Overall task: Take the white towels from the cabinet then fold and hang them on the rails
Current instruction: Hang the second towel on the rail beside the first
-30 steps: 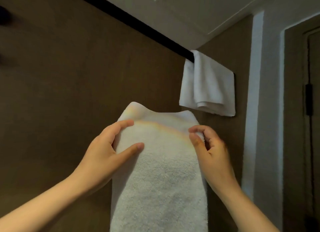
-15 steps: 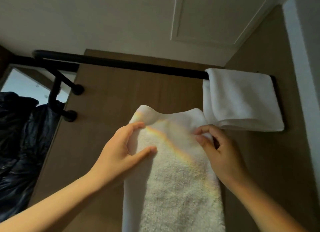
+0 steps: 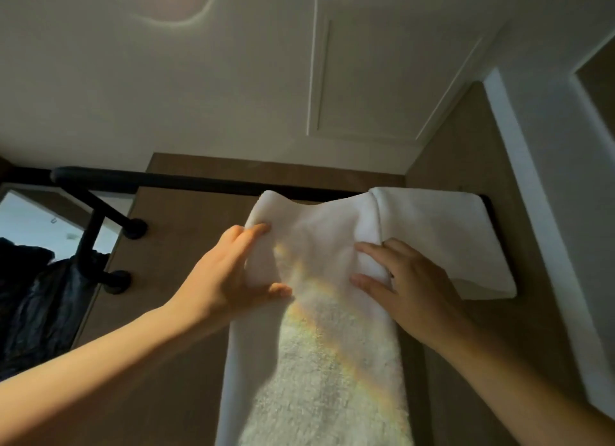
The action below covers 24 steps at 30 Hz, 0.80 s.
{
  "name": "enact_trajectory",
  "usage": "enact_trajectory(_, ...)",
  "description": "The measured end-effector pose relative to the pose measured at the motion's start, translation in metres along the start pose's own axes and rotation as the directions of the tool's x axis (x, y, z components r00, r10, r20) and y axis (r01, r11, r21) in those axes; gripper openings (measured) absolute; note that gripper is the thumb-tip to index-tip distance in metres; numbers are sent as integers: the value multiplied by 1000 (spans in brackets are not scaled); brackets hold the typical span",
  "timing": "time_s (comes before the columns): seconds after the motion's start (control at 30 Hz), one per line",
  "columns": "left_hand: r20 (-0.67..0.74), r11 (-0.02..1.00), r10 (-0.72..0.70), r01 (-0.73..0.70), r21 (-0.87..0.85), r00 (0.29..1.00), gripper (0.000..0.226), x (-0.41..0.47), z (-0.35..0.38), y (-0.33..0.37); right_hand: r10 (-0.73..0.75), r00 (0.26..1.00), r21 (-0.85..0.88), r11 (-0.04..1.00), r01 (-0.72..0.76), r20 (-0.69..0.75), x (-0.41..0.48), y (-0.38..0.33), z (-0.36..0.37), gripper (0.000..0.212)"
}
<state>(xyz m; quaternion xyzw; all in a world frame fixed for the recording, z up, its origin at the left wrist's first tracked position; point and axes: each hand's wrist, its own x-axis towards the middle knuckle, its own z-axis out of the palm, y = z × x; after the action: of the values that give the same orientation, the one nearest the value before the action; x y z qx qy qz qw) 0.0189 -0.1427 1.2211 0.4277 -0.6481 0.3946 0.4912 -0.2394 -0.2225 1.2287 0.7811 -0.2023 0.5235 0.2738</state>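
A long white terry-cloth towel (image 3: 319,345) is held up against the brown wood-panelled wall (image 3: 186,246), its top edge raised to the level of the black round metal rail (image 3: 173,182) that runs from left to right across that wall. The left hand (image 3: 229,279) pinches the towel's upper left corner, fingers curled over the far side and thumb pressed on the near face. The right hand (image 3: 409,289) grips the upper right edge in the same way, thumb on the near face and fingers wrapped behind the cloth. The rest of the towel hangs straight down between the two forearms, with a faint rainbow streak of light across its pile. Just right of it, touching its top corner, a second folded white towel (image 3: 446,242) is draped over the right end of the rail. At far left, black rail brackets (image 3: 129,229) meet the wall beside a dark garment (image 3: 36,305).
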Motion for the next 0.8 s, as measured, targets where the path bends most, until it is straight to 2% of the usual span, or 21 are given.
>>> enact_trajectory(0.1,-5,994,16,-15,112,1000,111,28,-4,-3,-13,999,-67,998,10,-39,19,5,-2,56)
enact_trajectory(0.23,-31,966,64,-54,253,997,105,61,-7,-11,0,997,-116,993,-8,-74,49,9,-6,56)
enact_trajectory(0.4,8,973,-7,5,233,1000,112,103,-12,-23,29,994,-115,993,-41,-107,89,19,-4,51)
enact_trajectory(0.53,10,970,-44,40,241,999,93,131,-9,-25,84,991,-81,992,-93,-103,121,26,3,46)
enact_trajectory(0.6,-5,967,-42,42,251,999,90,143,-8,-27,98,988,-58,993,-105,-116,134,29,4,43)
enact_trajectory(0.7,23,968,-119,111,224,993,85,161,1,-37,131,984,-39,990,-136,-120,148,34,8,38)
enact_trajectory(0.8,20,926,-204,186,328,979,70,169,19,-49,215,975,-164,961,-222,-60,156,43,24,44)
